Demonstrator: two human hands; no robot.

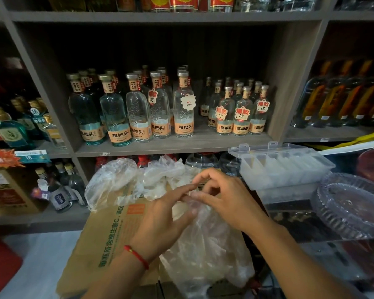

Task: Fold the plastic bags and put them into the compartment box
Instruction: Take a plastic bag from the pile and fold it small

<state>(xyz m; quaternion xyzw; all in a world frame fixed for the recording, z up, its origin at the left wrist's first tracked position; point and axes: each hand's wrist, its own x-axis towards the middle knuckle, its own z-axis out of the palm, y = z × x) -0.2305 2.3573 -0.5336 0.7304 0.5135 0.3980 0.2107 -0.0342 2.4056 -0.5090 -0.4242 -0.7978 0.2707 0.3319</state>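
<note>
Head view, looking forward and down over a cardboard carton that serves as a work surface in front of a grey shelf unit. Both hands meet above the carton at the upper edge of a clear plastic bag, which lies crumpled on the carton and drapes toward the viewer. The left hand, with a red cord bracelet at its wrist, has its fingers extended nearly straight, the fingertips lying against the film of the bag; whether they pinch it cannot be told. The right hand has its fingers bent, with forefinger and thumb curled toward one another at the bag's top edge, apparently pinching the film. Further loose clear bags lie heaped at the far end of the carton, just beyond the hands. The compartment box, of clear plastic with its hinged lid open, stands to the right of the heap, near the right hand but apart from it; its row of cells shows pale contents that cannot be identified. A ribbed clear plastic dish lies to the right of the box. Rows of clear liquor bottles with orange labels stand on the shelf behind.
</note>
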